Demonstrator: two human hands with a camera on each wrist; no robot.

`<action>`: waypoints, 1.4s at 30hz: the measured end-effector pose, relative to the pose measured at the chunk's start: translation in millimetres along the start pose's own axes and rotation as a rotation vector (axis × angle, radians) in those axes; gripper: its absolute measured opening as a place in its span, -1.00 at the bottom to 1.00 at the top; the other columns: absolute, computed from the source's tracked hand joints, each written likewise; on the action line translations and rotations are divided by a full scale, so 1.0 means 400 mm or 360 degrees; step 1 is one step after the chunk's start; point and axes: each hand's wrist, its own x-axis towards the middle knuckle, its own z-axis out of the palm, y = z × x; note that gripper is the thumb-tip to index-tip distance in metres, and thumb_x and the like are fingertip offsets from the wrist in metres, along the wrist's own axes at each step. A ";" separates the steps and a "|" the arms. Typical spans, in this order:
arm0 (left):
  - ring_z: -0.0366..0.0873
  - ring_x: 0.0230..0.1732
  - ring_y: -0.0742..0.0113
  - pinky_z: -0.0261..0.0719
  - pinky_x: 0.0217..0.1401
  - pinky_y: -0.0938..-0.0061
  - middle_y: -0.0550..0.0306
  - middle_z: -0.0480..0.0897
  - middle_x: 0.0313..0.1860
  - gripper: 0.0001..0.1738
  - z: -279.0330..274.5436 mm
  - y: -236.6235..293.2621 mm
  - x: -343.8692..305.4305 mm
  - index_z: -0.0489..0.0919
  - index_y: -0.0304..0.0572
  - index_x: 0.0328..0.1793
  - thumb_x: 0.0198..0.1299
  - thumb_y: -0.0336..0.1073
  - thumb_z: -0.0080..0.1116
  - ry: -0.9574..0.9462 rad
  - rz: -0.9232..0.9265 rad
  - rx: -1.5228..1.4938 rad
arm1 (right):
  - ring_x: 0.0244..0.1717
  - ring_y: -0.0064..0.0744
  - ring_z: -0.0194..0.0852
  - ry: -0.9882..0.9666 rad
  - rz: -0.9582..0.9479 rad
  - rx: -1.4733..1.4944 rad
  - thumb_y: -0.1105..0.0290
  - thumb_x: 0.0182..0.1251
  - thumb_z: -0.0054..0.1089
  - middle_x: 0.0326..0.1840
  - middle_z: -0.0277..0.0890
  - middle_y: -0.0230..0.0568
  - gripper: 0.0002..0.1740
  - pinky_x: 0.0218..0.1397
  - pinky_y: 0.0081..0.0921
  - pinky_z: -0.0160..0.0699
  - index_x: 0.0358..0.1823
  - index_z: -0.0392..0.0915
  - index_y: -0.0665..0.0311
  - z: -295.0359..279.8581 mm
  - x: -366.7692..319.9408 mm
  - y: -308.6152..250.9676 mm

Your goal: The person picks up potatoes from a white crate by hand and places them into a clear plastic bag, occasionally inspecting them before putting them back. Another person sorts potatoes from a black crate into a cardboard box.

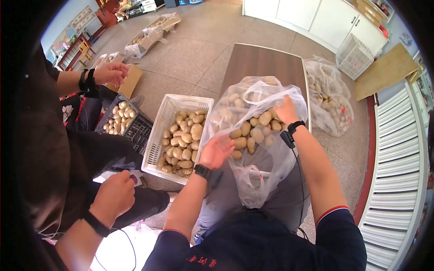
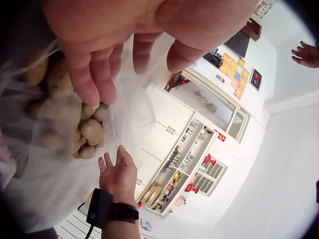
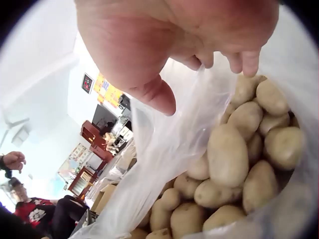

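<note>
A clear plastic bag [image 1: 266,169] of potatoes [image 1: 257,134] lies with its mouth spread wide, partly over the brown tabletop and partly over the person's lap. At the bag's left side is the left hand [image 1: 218,151], palm turned up and fingers loosely extended; in the left wrist view its fingertips [image 2: 107,92] overlap the film and the potatoes. The right hand [image 1: 286,110] is at the bag's far right rim, with thumb and fingers spread apart. Seen from the right wrist, potatoes [image 3: 227,154] fill the bag below that hand, and film [image 3: 169,144] hangs behind the thumb.
Left of the bag stands a white crate [image 1: 153,149] of potatoes, then a black crate [image 1: 142,131]. Another person's hands [image 1: 113,196] are at the left. A second potato bag [image 1: 330,97] sits right of the brown table [image 1: 266,61]. A white slatted rack [image 1: 398,167] lines the right.
</note>
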 end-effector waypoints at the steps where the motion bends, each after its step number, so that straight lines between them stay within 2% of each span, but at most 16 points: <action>1: 0.45 0.27 -0.11 0.50 0.27 0.07 -0.07 0.26 0.48 -0.50 -0.004 -0.002 0.008 0.28 -0.25 0.39 0.45 -0.15 -0.04 0.0013 0.0009 -0.0008 | 0.36 0.23 0.27 -0.0013 0.0080 -0.0107 0.30 0.08 0.30 0.31 0.34 0.34 -0.20 0.43 -0.14 0.28 0.34 0.25 0.53 -0.022 0.000 0.005; 9: 0.38 0.35 -0.06 0.43 0.29 0.08 -0.02 0.16 0.55 -0.37 0.006 0.022 0.071 0.18 -0.22 0.50 0.41 -0.10 0.00 0.0149 -0.0056 0.0285 | 0.32 0.21 0.31 0.0024 -0.0056 -0.0284 0.26 0.16 0.19 0.28 0.37 0.28 -0.29 0.38 -0.10 0.32 0.33 0.29 0.46 -0.022 -0.075 0.165; 11: 0.36 0.36 -0.02 0.42 0.30 0.09 0.02 0.14 0.57 -0.31 -0.006 0.041 0.085 0.14 -0.22 0.53 0.40 -0.09 0.03 0.0151 -0.0047 0.0320 | 0.29 0.19 0.35 -0.0221 0.0322 -0.0318 0.26 0.18 0.18 0.24 0.40 0.28 -0.37 0.35 -0.08 0.35 0.25 0.36 0.44 -0.059 -0.087 0.194; 12: 0.33 0.38 0.02 0.40 0.30 0.11 0.08 0.12 0.58 -0.27 -0.005 0.049 0.088 0.11 -0.21 0.56 0.38 -0.08 0.05 0.0169 0.0048 0.0369 | 0.21 0.24 0.39 -0.0011 0.0182 -0.0296 0.28 0.14 0.22 0.14 0.47 0.28 -0.49 0.30 -0.10 0.37 0.08 0.45 0.44 -0.046 -0.094 0.232; 16: 0.27 0.42 0.10 0.37 0.30 0.15 0.21 0.07 0.61 -0.20 -0.006 0.104 0.106 0.06 -0.22 0.60 0.37 -0.06 0.07 0.0325 0.0296 0.0415 | 0.16 0.24 0.40 -0.0094 0.0096 -0.0188 0.30 0.16 0.18 0.09 0.49 0.28 -0.61 0.29 -0.09 0.37 -0.04 0.54 0.40 -0.058 -0.096 0.308; 20: 0.28 0.41 0.11 0.36 0.31 0.16 0.20 0.07 0.61 -0.20 -0.048 0.139 0.119 0.05 -0.23 0.60 0.37 -0.08 0.07 0.0384 0.0420 0.0506 | 0.15 0.18 0.42 -0.0038 0.0171 -0.0356 0.24 0.17 0.25 0.08 0.47 0.25 -0.55 0.22 -0.09 0.42 0.01 0.50 0.38 -0.086 -0.131 0.236; 22: 0.33 0.36 0.09 0.38 0.29 0.17 0.20 0.16 0.55 -0.26 -0.034 0.144 0.103 0.11 -0.22 0.57 0.37 -0.11 0.07 0.0368 0.0468 0.0437 | 0.05 0.11 0.49 0.0274 0.0016 -0.0409 0.25 0.16 0.28 -0.05 0.52 0.19 -0.51 0.11 -0.11 0.48 0.07 0.45 0.35 -0.105 -0.168 0.155; 26: 0.42 0.28 0.08 0.44 0.23 0.18 0.17 0.27 0.44 -0.38 0.010 0.096 0.058 0.22 -0.20 0.47 0.37 -0.15 0.07 0.0327 0.0494 0.0358 | -0.11 0.10 0.58 0.0174 0.0095 -0.0069 0.24 0.16 0.31 -0.21 0.59 0.12 -0.40 -0.04 -0.13 0.53 0.19 0.36 0.34 -0.120 -0.219 -0.036; 28: 0.48 0.19 0.07 0.49 0.18 0.19 0.15 0.39 0.30 -0.55 0.048 0.065 0.028 0.35 -0.19 0.32 0.38 -0.21 0.06 0.0338 0.0503 0.0421 | -0.25 0.08 0.63 -0.0111 0.0166 0.0174 0.23 0.16 0.33 -0.37 0.62 0.03 -0.29 -0.17 -0.14 0.56 0.30 0.27 0.32 -0.116 -0.224 -0.101; 32: 0.51 0.15 0.08 0.51 0.16 0.16 0.10 0.48 0.21 -0.66 0.038 0.028 0.006 0.42 -0.19 0.22 0.39 -0.24 0.03 0.0295 0.0556 0.0429 | -0.28 0.00 0.68 -0.0166 0.0128 0.0371 0.23 0.15 0.34 -0.41 0.64 0.03 -0.26 -0.23 -0.16 0.57 0.33 0.28 0.34 -0.012 -0.139 -0.053; 34: 0.51 0.19 0.09 0.50 0.19 0.17 0.08 0.54 0.15 -0.70 0.039 0.029 -0.009 0.47 -0.21 0.18 0.40 -0.27 0.00 0.0265 0.0444 0.0464 | -0.23 -0.03 0.69 -0.0687 0.0611 0.0608 0.28 0.14 0.30 -0.35 0.65 0.08 -0.34 -0.19 -0.16 0.58 0.26 0.35 0.38 -0.007 -0.093 -0.064; 35: 0.51 0.19 0.09 0.50 0.19 0.17 0.08 0.54 0.15 -0.70 0.035 0.029 -0.011 0.47 -0.21 0.18 0.40 -0.27 0.00 0.0273 0.0449 0.0464 | -0.23 -0.03 0.69 -0.0696 0.0606 0.0609 0.28 0.14 0.30 -0.35 0.65 0.08 -0.34 -0.19 -0.16 0.58 0.26 0.35 0.38 0.004 -0.068 -0.057; 37: 0.50 0.23 0.11 0.49 0.23 0.21 0.04 0.54 0.19 -0.68 0.022 0.027 -0.009 0.47 -0.25 0.19 0.40 -0.27 -0.01 0.0193 0.0362 0.0471 | -0.18 0.04 0.67 -0.0734 0.0387 0.0445 0.39 0.13 0.22 -0.34 0.65 0.11 -0.45 -0.11 -0.15 0.59 0.18 0.41 0.42 0.043 -0.014 -0.018; 38: 0.50 0.23 0.11 0.49 0.23 0.21 0.04 0.54 0.19 -0.68 0.017 0.030 -0.008 0.47 -0.25 0.19 0.40 -0.27 -0.01 0.0199 0.0362 0.0467 | -0.18 0.09 0.65 -0.0488 0.0069 0.0118 0.43 0.16 0.16 -0.34 0.65 0.10 -0.55 -0.06 -0.12 0.58 0.10 0.46 0.42 0.070 0.011 -0.003; 39: 0.48 0.27 0.13 0.46 0.27 0.21 0.04 0.53 0.23 -0.66 0.012 0.034 -0.005 0.47 -0.26 0.20 0.39 -0.27 0.00 0.0219 0.0326 0.0460 | -0.18 0.09 0.65 -0.0493 0.0072 0.0116 0.43 0.16 0.16 -0.34 0.65 0.10 -0.55 -0.06 -0.12 0.58 0.10 0.46 0.42 0.060 0.015 -0.030; 42: 0.41 0.35 0.15 0.38 0.35 0.21 0.04 0.50 0.28 -0.62 0.004 0.039 0.012 0.46 -0.27 0.25 0.39 -0.26 0.01 0.0289 0.0325 0.0455 | -0.05 0.09 0.59 0.0071 -0.0284 0.0045 0.43 0.16 0.18 -0.20 0.64 0.11 -0.46 0.05 -0.13 0.55 0.22 0.39 0.36 0.022 0.023 -0.115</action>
